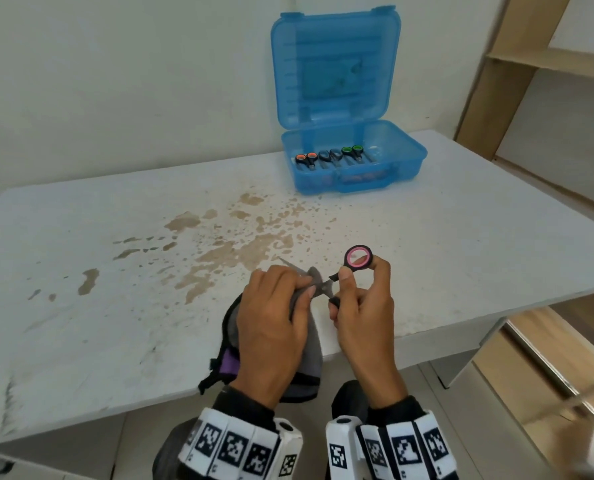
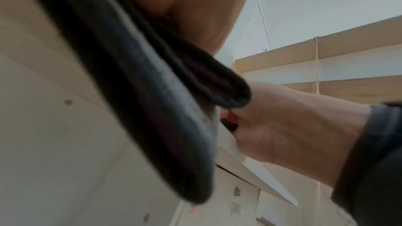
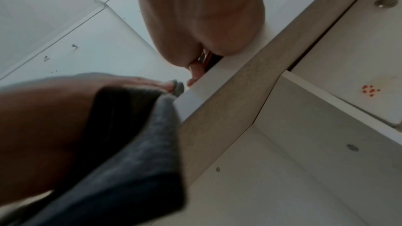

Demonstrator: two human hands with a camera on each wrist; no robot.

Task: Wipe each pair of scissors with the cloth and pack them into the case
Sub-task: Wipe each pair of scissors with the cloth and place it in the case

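Table [image 1: 81, 271]: a white top, stained brown across the middle, with the person's two hands working over its near edge.
Cloth [image 1: 309, 341]: grey with dark trim, bunched and hanging down past the table edge; it showed as a blurred dark-grey fold in the left wrist view [image 2: 163, 109] and in the right wrist view [image 3: 141, 152].
Left hand [image 1: 274, 320]: fingers curled tight round the cloth, pinching it against the blades.
Pink-ringed scissors [image 1: 352, 263]: held just above the table between the two hands, blades spread, tips pointing left into the cloth.
Right hand [image 1: 361, 306]: closed on the scissors' black handles, one pink-lined loop standing up above the thumb and forefinger.
Case [image 1: 406, 157]: blue, see-through, far back on the table, well apart from the hands, lid standing upright against the wall.
Packed scissors [image 1: 330, 157]: three pairs lay side by side in the case's tray, with orange, dark and green handle loops.
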